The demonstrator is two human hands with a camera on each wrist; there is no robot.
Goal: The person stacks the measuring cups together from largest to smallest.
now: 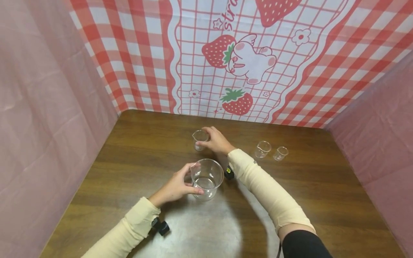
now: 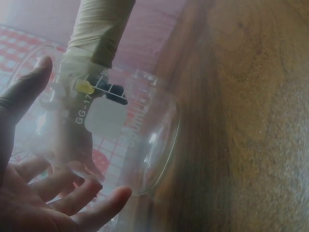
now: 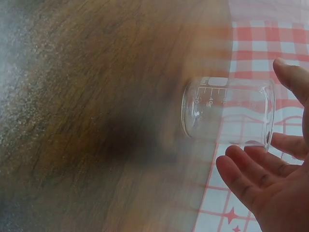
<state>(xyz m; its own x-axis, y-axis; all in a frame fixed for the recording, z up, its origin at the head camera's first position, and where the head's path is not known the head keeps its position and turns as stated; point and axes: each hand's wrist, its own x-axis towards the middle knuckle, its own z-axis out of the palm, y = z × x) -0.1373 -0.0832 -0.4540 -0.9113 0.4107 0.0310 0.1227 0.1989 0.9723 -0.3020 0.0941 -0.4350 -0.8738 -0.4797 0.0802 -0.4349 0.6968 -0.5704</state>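
From my remote station I see the right hand [image 1: 217,140] with fingers loosely spread about a small, clear, cylindrical glass beaker [image 1: 198,138], thumb apart from its wall; this beaker lies just left of those fingers, that hand being the nearer, at the far middle of the brown wooden table [image 1: 145,143]; its long axis is upright, spout pointing left; the left hand [image 1: 174,184] grips a large, clear, wide-mouthed glass beaker [image 1: 208,179], nearer, mouth up; right, a short clear glass beaker [image 1: 262,149] stands beside a tiny clear glass beaker [image 1: 281,153].

Cream forearm sleeves [image 1: 267,193], wrinkled; black upper sleeve [image 1: 303,245] at right; black wrist cameras [image 1: 164,228], right one with yellow patch [image 2: 85,87].
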